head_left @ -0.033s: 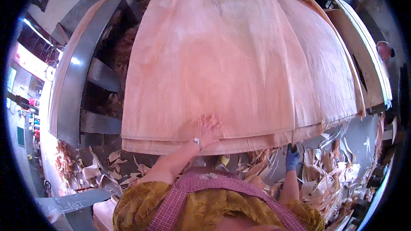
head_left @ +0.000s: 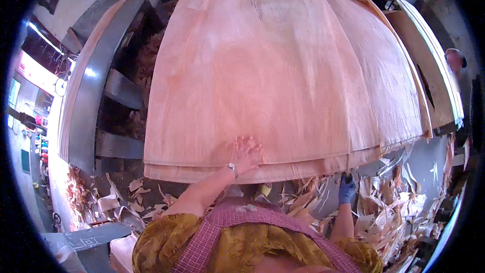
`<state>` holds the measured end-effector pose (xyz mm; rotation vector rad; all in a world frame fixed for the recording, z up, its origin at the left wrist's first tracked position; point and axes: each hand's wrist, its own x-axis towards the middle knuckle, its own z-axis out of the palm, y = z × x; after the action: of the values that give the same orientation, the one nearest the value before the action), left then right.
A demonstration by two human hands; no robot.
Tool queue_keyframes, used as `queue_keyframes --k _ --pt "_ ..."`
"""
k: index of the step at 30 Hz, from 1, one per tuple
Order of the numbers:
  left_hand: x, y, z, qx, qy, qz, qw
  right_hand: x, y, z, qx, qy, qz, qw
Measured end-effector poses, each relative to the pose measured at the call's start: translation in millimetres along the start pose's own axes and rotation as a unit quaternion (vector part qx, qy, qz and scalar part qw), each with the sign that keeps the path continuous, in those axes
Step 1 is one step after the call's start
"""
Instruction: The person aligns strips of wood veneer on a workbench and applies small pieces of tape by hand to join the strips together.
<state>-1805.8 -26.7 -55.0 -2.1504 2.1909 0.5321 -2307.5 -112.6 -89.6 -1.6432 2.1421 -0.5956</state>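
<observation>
My left hand [head_left: 246, 154] lies flat with its fingers spread on a large pinkish-tan wood veneer sheet [head_left: 242, 86], close to the sheet's near edge. A second veneer layer [head_left: 222, 173] shows as a strip under that edge. To the right, my right hand [head_left: 346, 192], in a blue glove, is closed round the dark handle of what looks like a knife [head_left: 347, 177], just below the near edge of the sheets. Its thin blade is hard to make out against the veneer. Another veneer sheet [head_left: 374, 65] lies overlapped on the right.
Torn veneer scraps [head_left: 381, 202] are heaped on the floor at the right, with more scraps [head_left: 139, 189] at the left. A grey metal frame [head_left: 91, 91] with crossbars stands left of the sheets. Beyond the stack at the far right is another person [head_left: 455, 63].
My right hand has shifted very slightly down and to the right with the knife. My left hand stays in place on the veneer sheet.
</observation>
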Motion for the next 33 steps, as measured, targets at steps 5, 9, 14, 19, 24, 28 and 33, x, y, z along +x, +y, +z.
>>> queue_keyframes --k 5,9,14,19,24,28,33 --pt "0 3 6 0.019 0.023 -0.002 1.000 15 93 -35 -0.060 0.092 -0.008 0.994" --pt "-3 2 11 0.045 0.017 -0.012 0.999 25 123 -95 -0.222 0.052 0.035 0.973" --pt "-7 6 -28 0.015 -0.049 -0.015 0.999 32 101 -169 -0.262 0.062 -0.010 0.963" --pt "-24 -12 -21 -0.013 0.006 -0.017 1.000 19 65 -136 -0.136 0.126 -0.132 0.974" --pt "-95 -36 -28 -0.145 0.123 -0.010 0.982 -77 -83 -32 0.008 0.060 -0.159 0.985" --pt "-202 -90 -16 -0.168 0.201 -0.034 0.964 -179 -178 96 0.232 -0.085 -0.116 0.962" --pt "-376 -197 3 -0.250 0.265 -0.108 0.925 -372 -379 181 0.383 -0.364 0.020 0.849"
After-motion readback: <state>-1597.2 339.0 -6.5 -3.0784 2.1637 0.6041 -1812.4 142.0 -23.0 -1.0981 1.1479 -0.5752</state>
